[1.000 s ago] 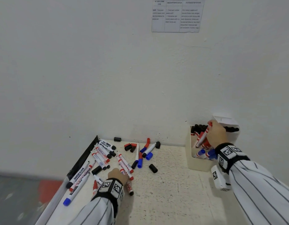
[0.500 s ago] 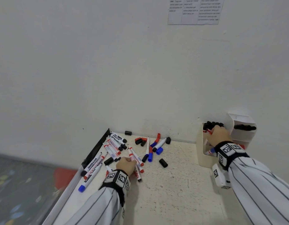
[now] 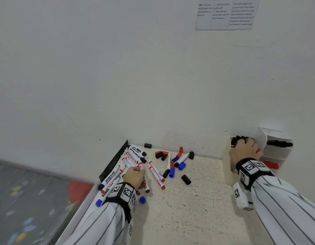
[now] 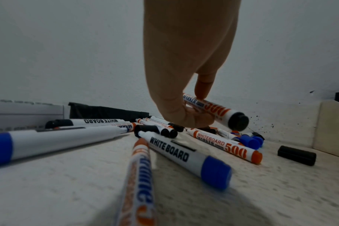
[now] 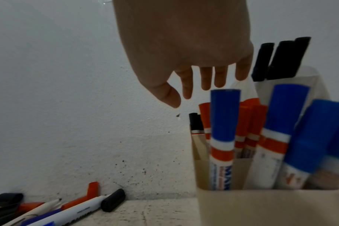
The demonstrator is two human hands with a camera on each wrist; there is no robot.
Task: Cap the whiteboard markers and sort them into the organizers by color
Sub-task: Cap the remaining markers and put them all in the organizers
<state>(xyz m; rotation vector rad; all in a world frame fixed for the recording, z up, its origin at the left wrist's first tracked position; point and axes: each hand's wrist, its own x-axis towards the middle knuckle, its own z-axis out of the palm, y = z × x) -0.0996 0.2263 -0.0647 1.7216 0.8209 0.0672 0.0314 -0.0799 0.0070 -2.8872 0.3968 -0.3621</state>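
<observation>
My left hand (image 3: 137, 171) is over the pile of loose markers (image 3: 133, 156) and pinches a white marker with a black end (image 4: 217, 109) between thumb and finger (image 4: 202, 90), just clear of the others. My right hand (image 5: 184, 94) hangs with relaxed fingers over the red markers (image 5: 250, 122) standing in the beige organizer (image 5: 261, 203) and holds nothing. Blue markers (image 5: 224, 114) fill its front compartment, and black ones (image 5: 281, 58) stand behind. In the head view the right hand (image 3: 245, 151) covers the organizer (image 3: 228, 174).
Loose caps lie about, among them a black cap (image 3: 186, 179) and another by the wall (image 3: 147, 145). A white tiered organizer (image 3: 277, 152) stands at the far right. A black strip (image 3: 114, 161) borders the table's left edge. The wall is close behind.
My right hand lowered the red marker into the organizer and let it go. My left hand has closed on a marker in the pile and lifted it slightly.
</observation>
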